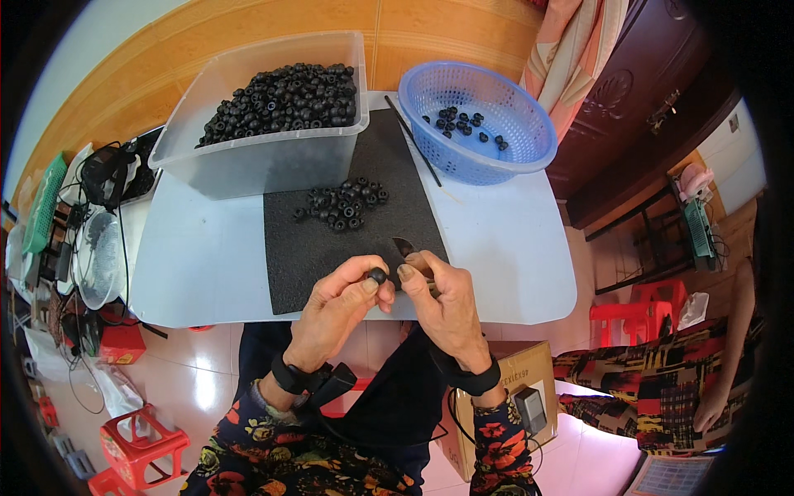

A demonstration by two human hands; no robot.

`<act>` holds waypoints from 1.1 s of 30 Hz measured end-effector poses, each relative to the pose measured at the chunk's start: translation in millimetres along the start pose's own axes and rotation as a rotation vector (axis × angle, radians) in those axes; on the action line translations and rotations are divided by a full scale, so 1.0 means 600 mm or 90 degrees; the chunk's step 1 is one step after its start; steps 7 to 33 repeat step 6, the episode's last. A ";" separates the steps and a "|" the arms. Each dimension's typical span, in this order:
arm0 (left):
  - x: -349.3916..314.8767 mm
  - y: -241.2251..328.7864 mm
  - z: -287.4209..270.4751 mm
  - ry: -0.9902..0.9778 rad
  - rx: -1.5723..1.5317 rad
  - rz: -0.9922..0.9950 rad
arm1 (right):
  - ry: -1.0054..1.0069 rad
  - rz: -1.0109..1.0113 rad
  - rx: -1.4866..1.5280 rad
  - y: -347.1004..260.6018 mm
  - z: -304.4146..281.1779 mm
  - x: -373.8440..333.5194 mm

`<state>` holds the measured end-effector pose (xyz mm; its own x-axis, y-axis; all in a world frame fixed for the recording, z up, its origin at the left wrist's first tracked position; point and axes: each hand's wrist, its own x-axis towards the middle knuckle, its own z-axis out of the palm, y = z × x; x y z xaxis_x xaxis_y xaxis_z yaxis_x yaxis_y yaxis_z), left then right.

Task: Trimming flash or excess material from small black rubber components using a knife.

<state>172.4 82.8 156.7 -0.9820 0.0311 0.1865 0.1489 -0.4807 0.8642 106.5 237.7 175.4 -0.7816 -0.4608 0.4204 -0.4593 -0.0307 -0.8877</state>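
Observation:
My left hand [341, 304] pinches a small round black part [377, 275] between thumb and fingers above the table's near edge. Close to its right, my right hand [447, 306] is closed on a small dark blade [403, 246] whose pointed tip sticks up past the fingers; the rest of it is hidden. The blade and the held part are apart. Beyond my hands, a loose pile of similar black parts with holes [343, 204] lies on a black mat [289, 269].
A clear plastic bin [248, 169] heaped with black parts stands at the back left. At the back right, a blue colander [529, 157] holds several. A thin dark rod [418, 147] lies between them. A person [662, 372] is at the right, near red stools [633, 322].

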 end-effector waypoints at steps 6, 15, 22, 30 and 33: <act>-0.001 0.004 0.009 -0.008 0.104 0.009 | -0.064 0.075 0.116 0.007 -0.004 -0.003; -0.001 0.004 0.009 -0.008 0.104 0.009 | -0.064 0.075 0.116 0.007 -0.004 -0.003; -0.001 0.004 0.009 -0.008 0.104 0.009 | -0.064 0.075 0.116 0.007 -0.004 -0.003; -0.001 0.004 0.009 -0.008 0.104 0.009 | -0.064 0.075 0.116 0.007 -0.004 -0.003; -0.001 0.004 0.009 -0.008 0.104 0.009 | -0.064 0.075 0.116 0.007 -0.004 -0.003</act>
